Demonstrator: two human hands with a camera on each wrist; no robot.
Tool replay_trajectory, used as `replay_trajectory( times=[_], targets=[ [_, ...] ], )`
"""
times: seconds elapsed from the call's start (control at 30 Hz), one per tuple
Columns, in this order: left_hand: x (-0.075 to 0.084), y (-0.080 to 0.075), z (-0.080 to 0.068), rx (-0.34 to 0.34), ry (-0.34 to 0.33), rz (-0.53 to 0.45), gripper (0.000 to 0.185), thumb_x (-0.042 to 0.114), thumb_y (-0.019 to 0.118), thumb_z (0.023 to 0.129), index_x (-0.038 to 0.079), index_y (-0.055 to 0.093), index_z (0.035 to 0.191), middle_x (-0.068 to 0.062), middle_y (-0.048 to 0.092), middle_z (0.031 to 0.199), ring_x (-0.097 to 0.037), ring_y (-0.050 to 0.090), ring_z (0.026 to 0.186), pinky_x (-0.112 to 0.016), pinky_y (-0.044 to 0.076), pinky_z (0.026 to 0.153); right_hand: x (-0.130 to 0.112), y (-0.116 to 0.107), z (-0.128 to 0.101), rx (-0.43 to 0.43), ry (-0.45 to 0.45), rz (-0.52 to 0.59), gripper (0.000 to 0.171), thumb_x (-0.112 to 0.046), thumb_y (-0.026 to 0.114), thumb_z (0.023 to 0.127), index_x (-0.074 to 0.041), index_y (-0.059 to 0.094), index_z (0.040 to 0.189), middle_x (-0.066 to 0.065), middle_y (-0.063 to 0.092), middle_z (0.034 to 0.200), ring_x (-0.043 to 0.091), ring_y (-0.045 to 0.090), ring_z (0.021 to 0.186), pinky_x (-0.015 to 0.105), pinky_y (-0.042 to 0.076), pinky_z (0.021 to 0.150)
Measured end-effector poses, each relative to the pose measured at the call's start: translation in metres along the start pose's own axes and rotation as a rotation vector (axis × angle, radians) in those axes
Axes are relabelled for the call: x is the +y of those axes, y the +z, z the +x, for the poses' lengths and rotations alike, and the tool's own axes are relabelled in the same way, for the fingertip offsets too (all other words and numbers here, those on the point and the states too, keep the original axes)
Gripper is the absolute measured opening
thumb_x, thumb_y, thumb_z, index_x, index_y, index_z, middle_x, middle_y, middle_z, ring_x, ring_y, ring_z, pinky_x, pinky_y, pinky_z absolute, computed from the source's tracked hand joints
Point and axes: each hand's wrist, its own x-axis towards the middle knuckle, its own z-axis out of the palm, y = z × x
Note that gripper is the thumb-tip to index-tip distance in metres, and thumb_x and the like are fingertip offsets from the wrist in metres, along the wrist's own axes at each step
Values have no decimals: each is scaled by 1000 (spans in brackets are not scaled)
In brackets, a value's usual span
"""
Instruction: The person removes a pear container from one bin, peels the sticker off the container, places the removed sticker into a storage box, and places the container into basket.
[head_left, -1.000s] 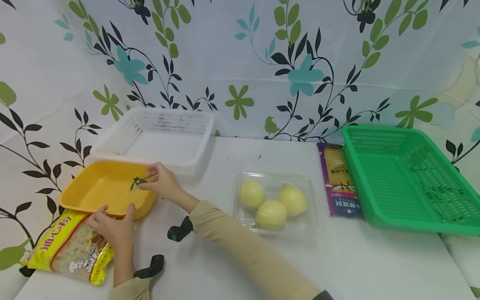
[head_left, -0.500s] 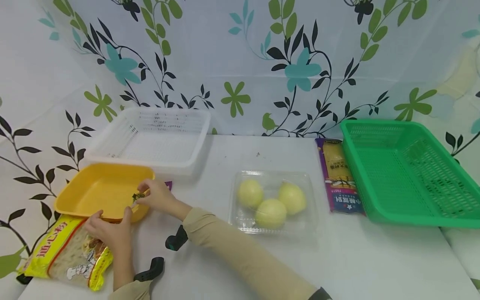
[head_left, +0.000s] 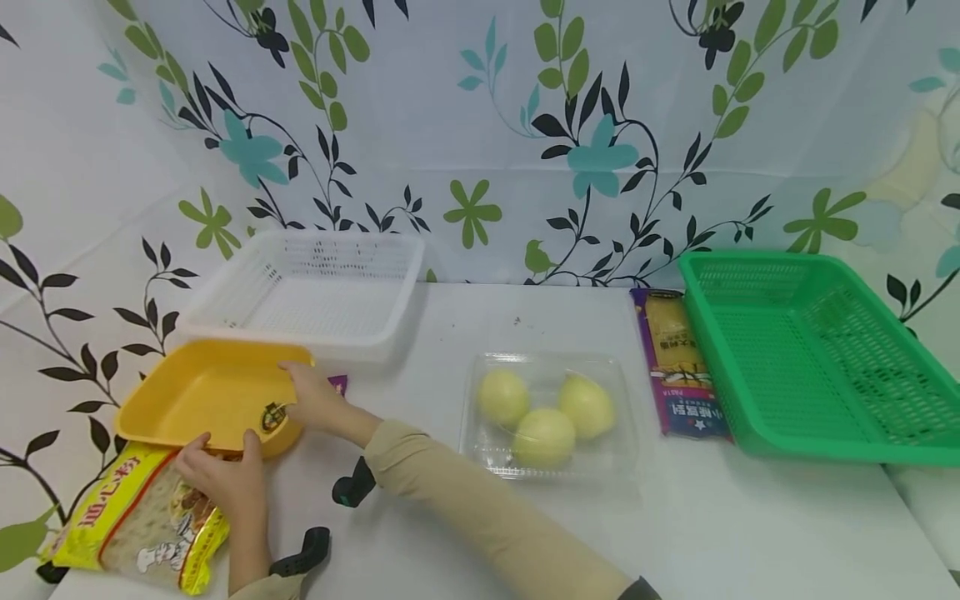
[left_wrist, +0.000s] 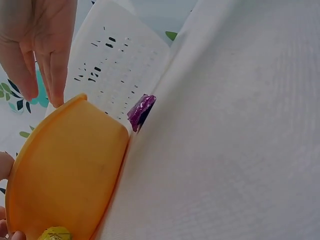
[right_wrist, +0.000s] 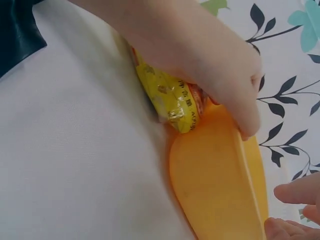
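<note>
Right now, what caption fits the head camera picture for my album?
Both hands grip the yellow tray beside a macaroni bag and three boxed pears.

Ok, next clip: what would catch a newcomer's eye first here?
Probably the yellow tray at the table's left edge, with both hands on it: the left hand holds its near rim and the right hand touches its right side beside a small dark sticker. After that, the big green basket at far right and the clear box of three pale round fruits in the middle.
</note>
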Motion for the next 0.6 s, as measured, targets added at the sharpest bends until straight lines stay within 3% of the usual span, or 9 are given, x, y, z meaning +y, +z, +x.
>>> replay_trajectory(
  times=[0.13, 0.37, 0.6],
  targets=[
    [3, 1, 1, -15, 5, -15, 46, 14, 61, 82, -6, 36, 115, -5, 27, 114, -22, 28, 108, -30, 24, 91, 5, -7, -3, 22, 4, 73, 56, -5, 66, 78, -3, 42, 129, 6, 50, 123, 6, 46, 110, 10, 35, 84],
    [3, 3, 0, 7, -10, -6, 52, 17, 67, 79, -5, 38, 116, 6, 28, 105, -5, 30, 83, -19, 27, 70, 15, -14, -12, 43, 7, 240, 54, -4, 68, 77, -1, 44, 126, 7, 48, 126, 10, 47, 111, 11, 37, 84],
    [3, -2, -1, 21, -50, 13, 57, 29, 67, 79, 2, 38, 121, 5, 31, 101, -1, 28, 79, -19, 25, 71, 10, -24, -21, 63, -2, 412, 42, -2, 67, 78, -1, 51, 117, 6, 54, 119, 12, 52, 106, 14, 43, 78]
  ],
)
